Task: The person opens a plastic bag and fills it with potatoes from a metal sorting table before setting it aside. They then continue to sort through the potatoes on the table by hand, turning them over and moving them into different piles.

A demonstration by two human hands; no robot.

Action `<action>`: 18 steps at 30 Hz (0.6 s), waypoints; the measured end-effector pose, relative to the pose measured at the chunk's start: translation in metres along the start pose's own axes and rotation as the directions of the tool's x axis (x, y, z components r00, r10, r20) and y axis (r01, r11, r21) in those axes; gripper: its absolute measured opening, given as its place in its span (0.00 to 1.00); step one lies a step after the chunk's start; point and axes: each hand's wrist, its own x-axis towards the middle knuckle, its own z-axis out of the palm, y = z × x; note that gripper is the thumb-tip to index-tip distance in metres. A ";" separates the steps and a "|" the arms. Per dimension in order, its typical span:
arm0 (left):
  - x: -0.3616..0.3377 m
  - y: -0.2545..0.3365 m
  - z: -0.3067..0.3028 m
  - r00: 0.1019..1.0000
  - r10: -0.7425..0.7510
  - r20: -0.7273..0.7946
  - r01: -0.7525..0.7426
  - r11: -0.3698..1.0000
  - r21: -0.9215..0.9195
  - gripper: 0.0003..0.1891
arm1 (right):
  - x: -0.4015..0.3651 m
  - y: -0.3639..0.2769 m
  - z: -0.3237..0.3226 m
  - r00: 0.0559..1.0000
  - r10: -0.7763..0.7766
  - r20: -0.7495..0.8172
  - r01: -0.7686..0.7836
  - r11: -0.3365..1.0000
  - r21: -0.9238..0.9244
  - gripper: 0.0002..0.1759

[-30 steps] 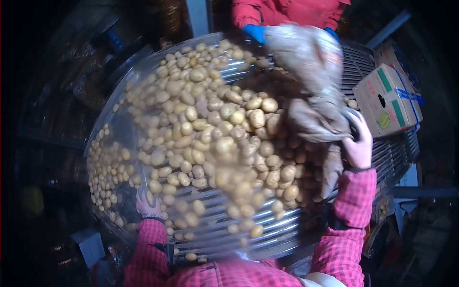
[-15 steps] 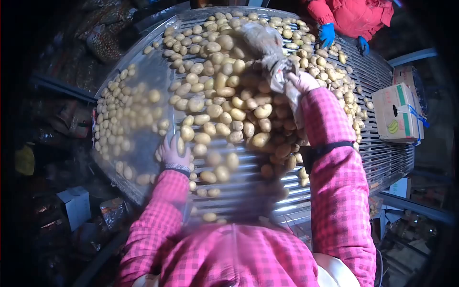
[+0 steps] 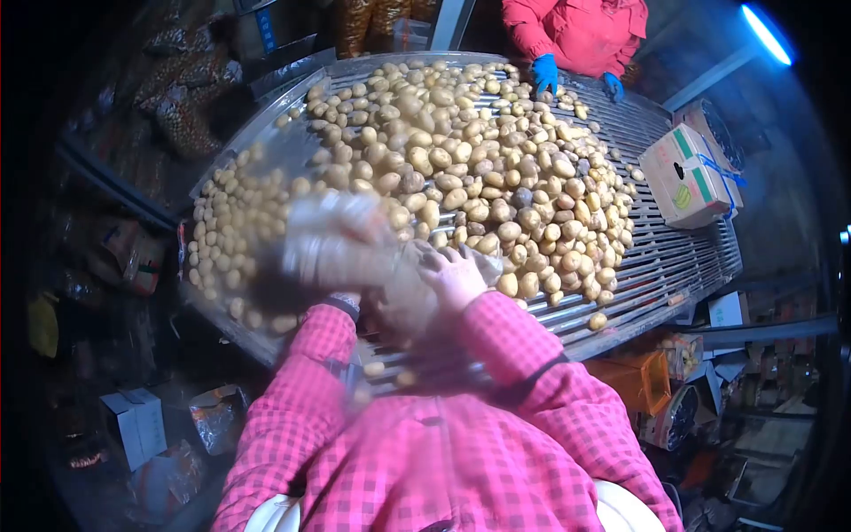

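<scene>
A wide heap of potatoes [image 3: 496,168] lies on the slatted metal table [image 3: 656,151] in front of me. A crumpled, pale plastic bag [image 3: 341,253], smeared by motion, is over the near left part of the slats. My right hand [image 3: 454,277] grips the near right end of this bag, its fingers pointing left, at the lower edge of the heap. My left hand [image 3: 344,297] is beside the bag's near left side; its fingers are hidden behind the bag and blur.
Smaller potatoes [image 3: 217,235] lie on the left-hand sheet. Across the table stands a person in red [image 3: 581,35], whose blue-gloved hand [image 3: 545,75] is at the potatoes. A cardboard box [image 3: 690,177] sits on the right edge, and an orange crate [image 3: 634,381] stands below.
My right hand has swung left and toward me with the bag, away from the far side of the heap. Potatoes now lie spread where the bag was. The view has tilted up slightly.
</scene>
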 end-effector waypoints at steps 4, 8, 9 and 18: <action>-0.014 -0.013 -0.011 0.978 0.203 -0.050 -0.209 0.966 -0.152 0.28 | -0.040 0.009 -0.047 0.999 -0.022 0.027 0.024 0.996 -0.086 0.11; -0.022 -0.027 -0.031 0.952 0.281 -0.118 -0.304 0.897 -0.320 0.26 | -0.080 0.066 -0.055 0.977 0.185 -0.102 -0.193 0.979 -0.068 0.11; -0.023 -0.024 -0.039 0.955 0.264 -0.134 -0.295 0.889 -0.350 0.23 | -0.088 0.078 -0.056 0.985 0.167 -0.040 -0.170 0.979 -0.112 0.12; -0.010 -0.029 -0.030 0.990 0.134 -0.038 -0.139 0.943 -0.304 0.27 | -0.071 0.143 -0.071 0.815 0.496 0.298 -0.575 0.632 0.520 0.22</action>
